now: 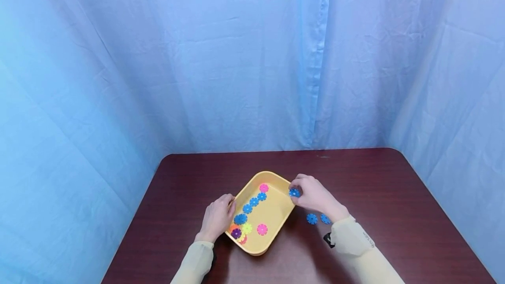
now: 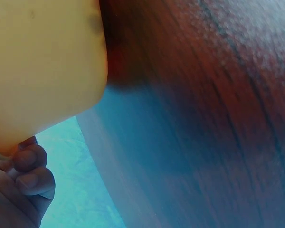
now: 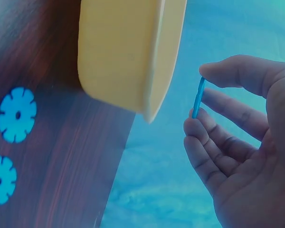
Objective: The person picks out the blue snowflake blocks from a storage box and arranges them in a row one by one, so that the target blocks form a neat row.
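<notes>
A yellow plastic tray (image 1: 272,214) stands at an angle over the middle of the table. My left hand (image 1: 216,216) grips its left rim; in the left wrist view those fingers (image 2: 29,159) curl at the rim. Between the thumb and fingers of my right hand (image 1: 313,193) is a blue notched disc (image 1: 294,193), pinched by its edges beside the tray's right rim. The right wrist view shows this blue disc (image 3: 198,98) edge-on, apart from the tray wall (image 3: 116,52). Inside the tray lie several blue discs (image 1: 254,202), pink discs (image 1: 262,229), a yellow-green disc (image 1: 247,228) and a purple disc (image 1: 236,233).
Two loose blue discs lie on the dark red-brown table (image 1: 189,174), under the right forearm: one blue disc (image 1: 312,219) and another blue disc (image 1: 325,218) partly beside the wrist. Light-blue curtains (image 1: 244,65) hang behind and along both sides.
</notes>
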`<action>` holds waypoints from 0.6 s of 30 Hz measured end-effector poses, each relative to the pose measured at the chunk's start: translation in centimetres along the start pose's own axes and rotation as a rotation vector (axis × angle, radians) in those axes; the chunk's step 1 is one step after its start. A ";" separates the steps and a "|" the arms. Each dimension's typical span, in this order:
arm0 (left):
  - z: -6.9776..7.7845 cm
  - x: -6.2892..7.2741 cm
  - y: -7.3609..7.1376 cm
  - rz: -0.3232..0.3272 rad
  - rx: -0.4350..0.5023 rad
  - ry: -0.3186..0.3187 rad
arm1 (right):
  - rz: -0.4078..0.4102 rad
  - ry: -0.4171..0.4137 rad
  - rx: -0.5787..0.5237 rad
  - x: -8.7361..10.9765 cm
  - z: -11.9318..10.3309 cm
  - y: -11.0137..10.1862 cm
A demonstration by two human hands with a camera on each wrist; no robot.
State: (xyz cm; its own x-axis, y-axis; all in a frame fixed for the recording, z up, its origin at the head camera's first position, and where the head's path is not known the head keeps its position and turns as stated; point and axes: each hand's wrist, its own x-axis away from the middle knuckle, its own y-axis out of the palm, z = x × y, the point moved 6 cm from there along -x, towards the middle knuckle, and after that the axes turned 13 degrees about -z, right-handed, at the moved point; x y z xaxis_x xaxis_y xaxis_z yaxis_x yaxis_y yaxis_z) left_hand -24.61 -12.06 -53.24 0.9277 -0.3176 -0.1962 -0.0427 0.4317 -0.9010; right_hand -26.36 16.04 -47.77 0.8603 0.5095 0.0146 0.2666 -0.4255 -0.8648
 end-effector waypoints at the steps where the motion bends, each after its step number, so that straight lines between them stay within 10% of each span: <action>1: 0.0 0.0 0.0 0.000 0.000 0.000 | 0.002 0.000 0.000 0.2 0.2 -0.1; 18: -0.2 -0.1 0.1 -0.009 0.003 -0.010 | 0.066 0.068 0.014 4.0 4.7 -1.6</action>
State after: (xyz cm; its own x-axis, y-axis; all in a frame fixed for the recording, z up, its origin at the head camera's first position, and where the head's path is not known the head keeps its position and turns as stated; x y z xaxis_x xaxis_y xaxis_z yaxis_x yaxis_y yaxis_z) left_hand -24.77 -12.14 -53.41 0.9317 -0.3131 -0.1841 -0.0332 0.4314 -0.9015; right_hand -25.40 22.27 -48.72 0.9037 0.4280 -0.0093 0.2021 -0.4457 -0.8721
